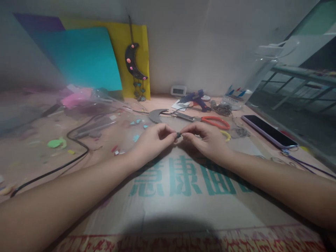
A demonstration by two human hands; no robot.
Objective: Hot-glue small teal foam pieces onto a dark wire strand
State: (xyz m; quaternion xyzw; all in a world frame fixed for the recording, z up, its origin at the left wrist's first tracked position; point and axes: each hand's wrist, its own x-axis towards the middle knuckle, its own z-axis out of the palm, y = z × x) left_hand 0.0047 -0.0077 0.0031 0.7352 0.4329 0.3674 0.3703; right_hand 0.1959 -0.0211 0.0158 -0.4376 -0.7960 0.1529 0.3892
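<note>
My left hand (160, 139) and my right hand (206, 140) meet over the middle of the work surface, thumbs and forefingers closed. Between their fingertips they pinch a small dark greenish piece (179, 135), mostly covered by the fingers. Just beyond them lies a grey crescent moon shape (155, 116). Orange-handled scissors (215, 122) rest behind my right hand, and a yellow handle (225, 135) pokes out beside it. Left of my left hand are small turquoise pieces (135, 138). Beneath my forearms lies a printed sheet (168, 213) with green characters.
A blue glue gun (195, 99) and a white digital clock (178, 90) stand at the back. A dark moon ornament (131, 63) hangs before yellow card. A phone (269, 131) and a clear plastic jug (243, 87) are on the right. A black cable (78, 157) crosses the left side.
</note>
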